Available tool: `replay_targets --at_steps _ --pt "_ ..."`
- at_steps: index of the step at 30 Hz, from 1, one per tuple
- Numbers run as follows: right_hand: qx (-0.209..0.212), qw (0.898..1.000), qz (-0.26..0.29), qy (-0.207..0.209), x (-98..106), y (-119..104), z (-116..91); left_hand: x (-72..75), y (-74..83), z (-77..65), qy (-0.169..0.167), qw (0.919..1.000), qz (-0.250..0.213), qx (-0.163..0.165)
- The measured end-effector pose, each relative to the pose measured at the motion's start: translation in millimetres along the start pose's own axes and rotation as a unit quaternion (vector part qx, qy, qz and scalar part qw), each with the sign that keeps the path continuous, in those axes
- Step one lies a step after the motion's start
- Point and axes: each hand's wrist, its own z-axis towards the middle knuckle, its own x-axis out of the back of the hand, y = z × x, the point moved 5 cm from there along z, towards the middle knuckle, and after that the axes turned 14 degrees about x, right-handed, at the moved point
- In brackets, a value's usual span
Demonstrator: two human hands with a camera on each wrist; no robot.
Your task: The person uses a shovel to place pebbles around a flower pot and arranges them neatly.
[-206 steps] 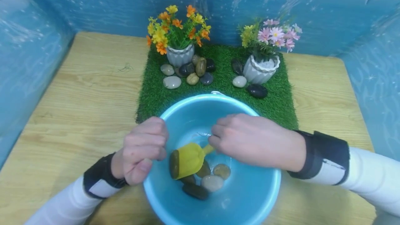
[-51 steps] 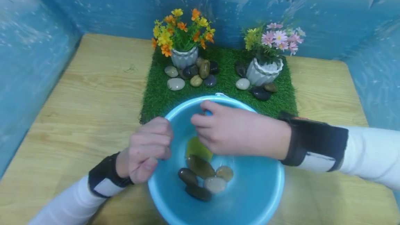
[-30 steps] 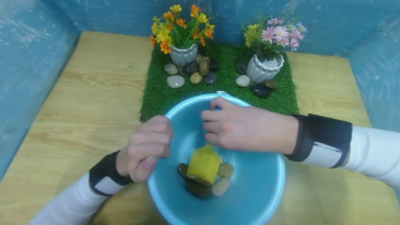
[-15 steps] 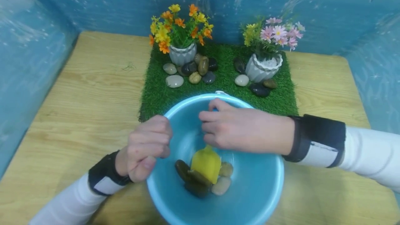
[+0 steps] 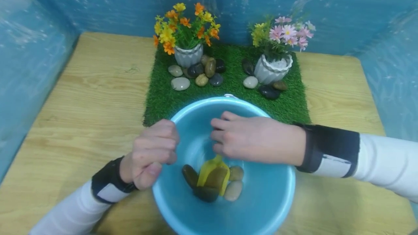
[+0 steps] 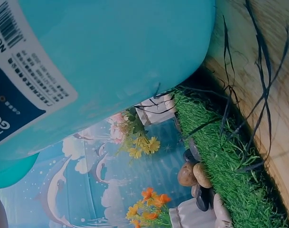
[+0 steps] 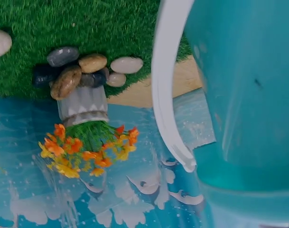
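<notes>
My left hand (image 5: 153,155) grips the left rim of a light blue bucket (image 5: 289,195), fingers curled at the edge. Over the bucket, my right hand (image 5: 254,139) holds a yellow toy shovel (image 5: 205,169) by its handle, mostly hidden under the fingers. A brown pebble (image 5: 216,177) lies in the shovel's scoop, low in the bucket. Around the scoop are a dark pebble (image 5: 206,194), a brown one (image 5: 190,175), a tan one (image 5: 236,173) and a pale one (image 5: 233,190). The wrist views show the bucket's outside and its white handle (image 7: 165,85), not the hands' grip.
Behind the bucket lies a green grass mat (image 5: 228,55). On it stand a pot of orange and yellow flowers (image 5: 188,56) and a tilted pot of pink flowers (image 5: 272,70), each with pebbles at its base. A brown pebble (image 5: 279,85) lies by the right pot.
A brown pebble has appeared beside the right pot since the earliest frame. The shovel has since gone low among the bucket's pebbles, and one now lies in its scoop. The left hand stays put.
</notes>
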Motion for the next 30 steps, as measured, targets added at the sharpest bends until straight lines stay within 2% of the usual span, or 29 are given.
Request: replay_targets --at_steps 3,5,12,16,22,27,28,30 --pt "-0.022 0.999 -0.015 -0.020 -3 1 0 0.7 -0.6 -0.9 -0.001 1.0000 0.003 0.004" --pt "-0.027 0.999 -0.016 -0.018 -3 2 1 1.1 -0.6 -1.2 0.000 1.0000 0.005 0.003" --pt "-0.022 1.000 0.002 0.020 7 5 -6 1.2 0.6 0.5 -0.002 0.9999 0.011 0.001" --pt "-0.032 0.997 0.049 0.055 18 9 -21 0.7 1.5 1.8 -0.006 0.9998 0.016 0.001" --pt "-0.075 0.974 0.150 0.149 29 13 -45 0.8 2.5 3.1 -0.005 0.9998 0.021 0.002" --pt "-0.100 0.955 0.157 0.229 34 14 -72 0.2 3.1 3.3 -0.006 0.9998 0.021 0.003" --pt "-0.106 0.952 0.157 0.239 31 14 -80 0.1 3.3 3.4 -0.005 0.9998 0.020 0.001" --pt "-0.117 0.948 0.152 0.254 13 17 -103 -0.3 3.5 3.7 -0.003 0.9998 0.019 -0.001"
